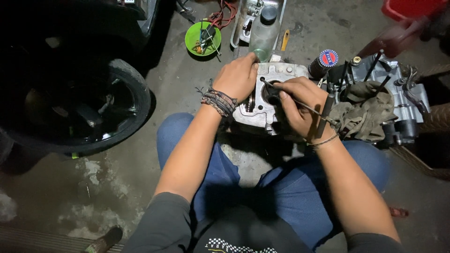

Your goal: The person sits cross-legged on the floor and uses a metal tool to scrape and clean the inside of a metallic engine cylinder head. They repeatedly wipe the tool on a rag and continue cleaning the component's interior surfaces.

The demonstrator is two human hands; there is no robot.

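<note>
Now cylinder head (pixel 269 100) between hands, thin rod (pixel 300 104) inserted

There were 2 hands at work: the left hand (pixel 239 77) and the right hand (pixel 300 105). Between them sat 1 aluminium cylinder head (pixel 269 93), with 1 thin metal tool (pixel 309 108) in the right hand. Nearby lay 1 green bowl (pixel 197 40), 1 clear plastic bottle (pixel 264 30), 1 grey rag (pixel 363 112), 1 engine casing (pixel 398 93) and 1 black tyre (pixel 79 103). The left wrist carried several braided bracelets (pixel 219 101), too bunched to count.
</note>
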